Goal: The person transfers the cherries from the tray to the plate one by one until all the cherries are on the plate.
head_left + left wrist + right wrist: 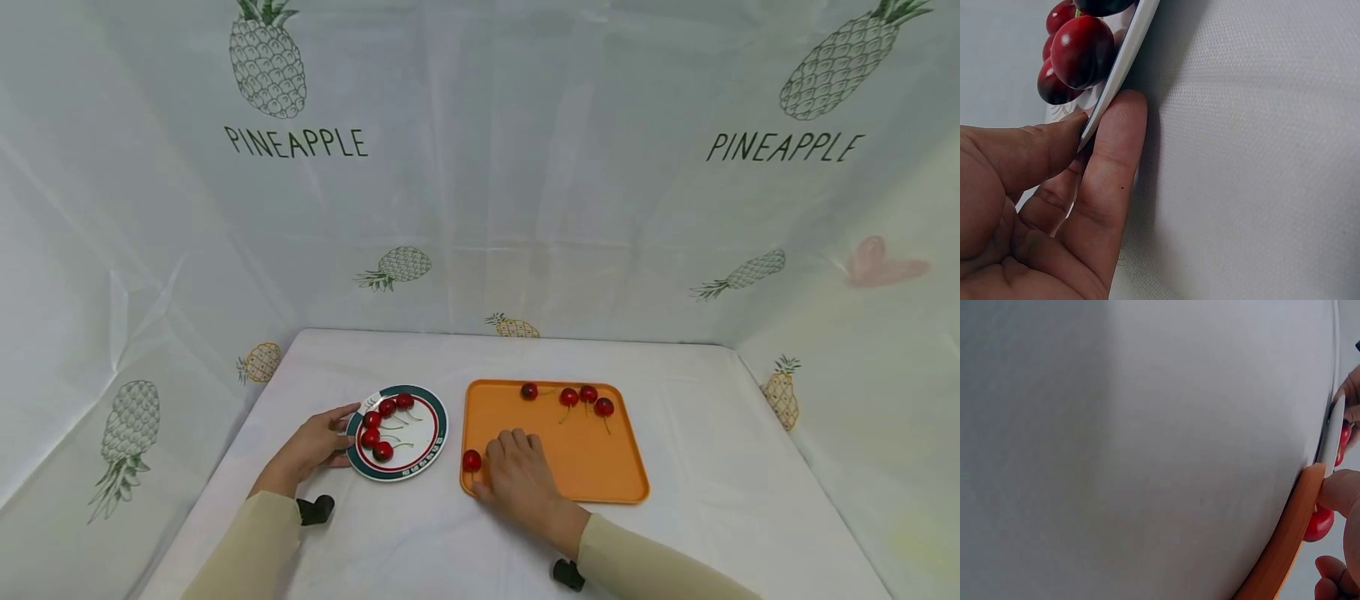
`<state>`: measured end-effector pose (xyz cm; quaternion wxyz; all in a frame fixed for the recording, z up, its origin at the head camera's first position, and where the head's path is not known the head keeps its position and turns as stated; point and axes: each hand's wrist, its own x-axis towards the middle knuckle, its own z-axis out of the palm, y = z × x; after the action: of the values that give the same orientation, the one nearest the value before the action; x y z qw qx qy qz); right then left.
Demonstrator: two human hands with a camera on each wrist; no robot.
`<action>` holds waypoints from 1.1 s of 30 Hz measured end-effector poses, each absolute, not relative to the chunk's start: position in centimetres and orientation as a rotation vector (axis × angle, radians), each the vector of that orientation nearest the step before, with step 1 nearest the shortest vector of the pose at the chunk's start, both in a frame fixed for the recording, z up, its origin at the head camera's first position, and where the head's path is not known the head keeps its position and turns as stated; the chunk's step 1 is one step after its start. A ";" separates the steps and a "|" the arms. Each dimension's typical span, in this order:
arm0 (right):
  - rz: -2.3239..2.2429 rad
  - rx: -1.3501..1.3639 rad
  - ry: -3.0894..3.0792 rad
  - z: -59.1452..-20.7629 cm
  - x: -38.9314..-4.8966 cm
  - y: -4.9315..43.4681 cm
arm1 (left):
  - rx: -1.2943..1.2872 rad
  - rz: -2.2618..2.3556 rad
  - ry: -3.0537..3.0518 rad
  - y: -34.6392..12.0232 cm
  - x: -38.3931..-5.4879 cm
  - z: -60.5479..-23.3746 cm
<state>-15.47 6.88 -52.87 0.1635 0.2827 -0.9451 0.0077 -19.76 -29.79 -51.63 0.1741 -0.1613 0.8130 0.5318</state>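
Note:
My left hand [318,443] pinches the left rim of a round white plate [423,446] with a green border. In the left wrist view the thumb lies on top and fingers [1119,140] reach under the rim. Several red cherries with stems [370,438] lie on the plate's left half. My right hand [523,483] is over the near left part of an orange tray [600,458], fingers bent and apart. Beside its thumb, a single cherry [472,461] sits in the tray corner. The right wrist view shows the thumb [1339,490] close by this cherry [1319,524], fingertips spread from it.
More cherries [588,394] lie along the tray's far edge, most toward the right. Plate and tray stand side by side on a white-covered table [705,433]. A hanging cloth [525,208] printed with pineapples surrounds the table at the back and sides.

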 end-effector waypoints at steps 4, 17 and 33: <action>0.031 0.804 -2.679 -52.8 -15.7 7.4 | -0.449 1.509 2.308 -29.8 -19.8 -51.7; 0.073 0.991 -2.673 -53.3 -16.5 9.1 | -0.422 1.536 2.305 -29.9 -19.8 -51.9; -0.011 1.123 -2.565 -53.5 -17.0 8.9 | -0.423 1.530 2.317 -29.8 -19.5 -51.7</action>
<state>-17.02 8.90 -53.52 0.1698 0.3953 -0.9027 -0.0039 -19.55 -29.77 -51.69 0.1657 -0.1485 0.8136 0.5371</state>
